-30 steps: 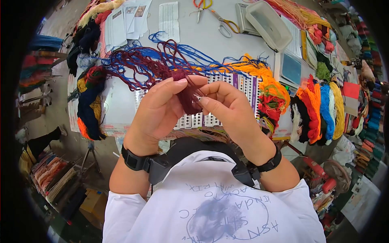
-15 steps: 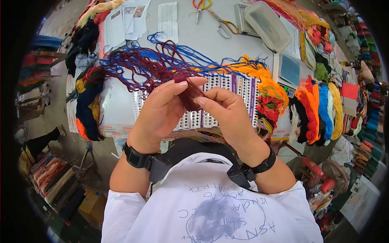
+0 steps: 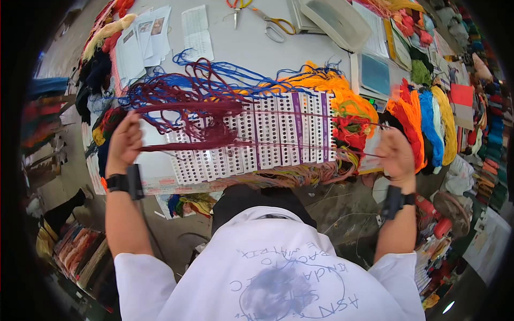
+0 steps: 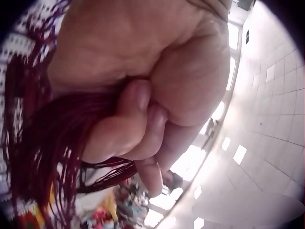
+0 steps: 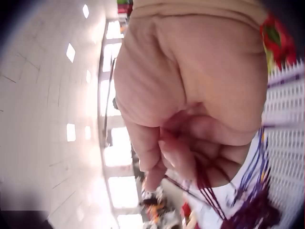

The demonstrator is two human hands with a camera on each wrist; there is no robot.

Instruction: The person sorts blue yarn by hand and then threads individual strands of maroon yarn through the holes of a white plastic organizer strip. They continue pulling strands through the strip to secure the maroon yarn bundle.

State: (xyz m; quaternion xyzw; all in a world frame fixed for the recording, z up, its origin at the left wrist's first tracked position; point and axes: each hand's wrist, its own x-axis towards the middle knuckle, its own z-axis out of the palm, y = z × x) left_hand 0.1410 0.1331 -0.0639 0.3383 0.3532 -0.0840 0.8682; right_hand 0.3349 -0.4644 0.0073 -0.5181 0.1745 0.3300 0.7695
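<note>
Dark maroon yarn [image 3: 214,134] stretches between the two hands, thick on the left and thinning to a few strands on the right. The left hand [image 3: 126,139], at the table's left side, curls its fingers round the thick loops of this yarn; the left wrist view shows the bundle [image 4: 47,133] coming out of the fist. Over at the right, the right hand [image 3: 396,152] holds the thin strands [image 5: 209,195] in curled fingers. More maroon yarn and blue yarn [image 3: 246,75] lie tangled on the table behind.
White hole-punched cards [image 3: 267,128] stand in a row under the yarn. Orange yarn [image 3: 332,88] lies at their right, with hanging skeins [image 3: 423,128] beyond. Farther back are scissors [image 3: 276,24], a plastic tub [image 3: 340,27], papers [image 3: 144,37] and a strip card [image 3: 197,32].
The hands were close together at the yarn bundle; now they are wide apart, left hand to the left, right hand to the right, with maroon strands drawn out between them.
</note>
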